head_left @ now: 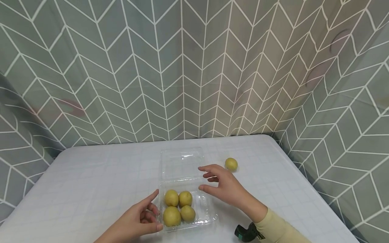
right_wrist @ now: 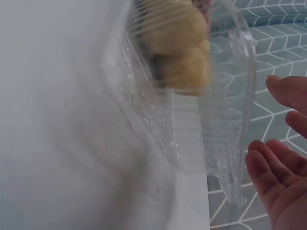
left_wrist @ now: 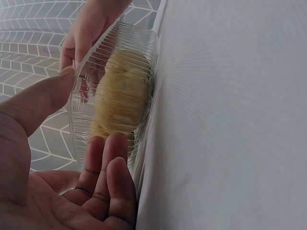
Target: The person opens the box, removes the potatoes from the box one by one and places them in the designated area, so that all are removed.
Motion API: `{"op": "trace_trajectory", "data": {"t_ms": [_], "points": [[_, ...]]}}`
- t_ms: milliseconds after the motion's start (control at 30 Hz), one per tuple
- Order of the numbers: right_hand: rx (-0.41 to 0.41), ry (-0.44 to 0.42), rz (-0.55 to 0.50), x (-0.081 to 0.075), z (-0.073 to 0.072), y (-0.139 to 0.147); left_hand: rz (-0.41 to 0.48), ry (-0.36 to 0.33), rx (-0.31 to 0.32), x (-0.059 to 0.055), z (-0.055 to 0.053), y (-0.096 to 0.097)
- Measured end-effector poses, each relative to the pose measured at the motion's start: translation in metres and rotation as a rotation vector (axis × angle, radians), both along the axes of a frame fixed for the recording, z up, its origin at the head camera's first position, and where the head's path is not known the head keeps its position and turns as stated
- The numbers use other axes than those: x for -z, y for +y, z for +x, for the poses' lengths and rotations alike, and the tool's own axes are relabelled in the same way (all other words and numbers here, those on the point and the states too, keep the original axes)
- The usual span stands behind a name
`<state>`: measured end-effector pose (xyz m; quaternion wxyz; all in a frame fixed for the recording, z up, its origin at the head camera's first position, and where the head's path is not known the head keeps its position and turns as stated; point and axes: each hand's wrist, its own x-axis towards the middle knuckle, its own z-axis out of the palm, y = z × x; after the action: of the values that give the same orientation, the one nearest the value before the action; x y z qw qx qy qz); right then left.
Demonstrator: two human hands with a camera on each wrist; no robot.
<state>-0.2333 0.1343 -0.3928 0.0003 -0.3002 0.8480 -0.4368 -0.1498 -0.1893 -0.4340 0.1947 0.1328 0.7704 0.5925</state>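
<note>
At the lower centre of the frame, a clear plastic container (head_left: 204,206) lies on the white surface (head_left: 106,182), its lid (head_left: 182,166) folded back and flat, which leaves the tray uncovered from above. Four yellow fruits (head_left: 172,216) sit bunched in the tray's left part; its walls would presumably stop such round things rolling. From where I stand, the person's left hand (head_left: 136,217) seems to steady that light tray: its fingers are loosely bent against the outer wall, thumb at the rim, without a firm grip. The right hand (head_left: 223,184), fingers spread and holding nothing, hangs by the tray's upper right. Just beyond it, right of centre, a fifth fruit (head_left: 231,164) lies on the surface.

Plenty is hard to make out. The lid's clear edges nearly vanish against the white, and the right wrist view is smeared, its fruits blurred behind ribbed plastic. A dark device (head_left: 247,233) by the sleeve (head_left: 279,226) at lower right is partly hidden, and the bottom edge crops the left forearm.
</note>
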Motion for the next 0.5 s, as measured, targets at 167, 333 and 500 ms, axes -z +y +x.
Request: {"op": "trace_trajectory", "data": {"t_ms": [167,333,500], "points": [[-0.072,-0.028,0.0,0.004,0.003,-0.008,-0.002,0.008,0.002,0.001,-0.001,0.0],[-0.142,-0.032,0.01,0.007,0.005,-0.014,-0.006,0.007,0.002,0.0,-0.001,0.001],[-0.195,-0.016,0.072,0.008,0.005,-0.018,0.0,0.01,0.004,0.001,-0.001,0.0]]}}
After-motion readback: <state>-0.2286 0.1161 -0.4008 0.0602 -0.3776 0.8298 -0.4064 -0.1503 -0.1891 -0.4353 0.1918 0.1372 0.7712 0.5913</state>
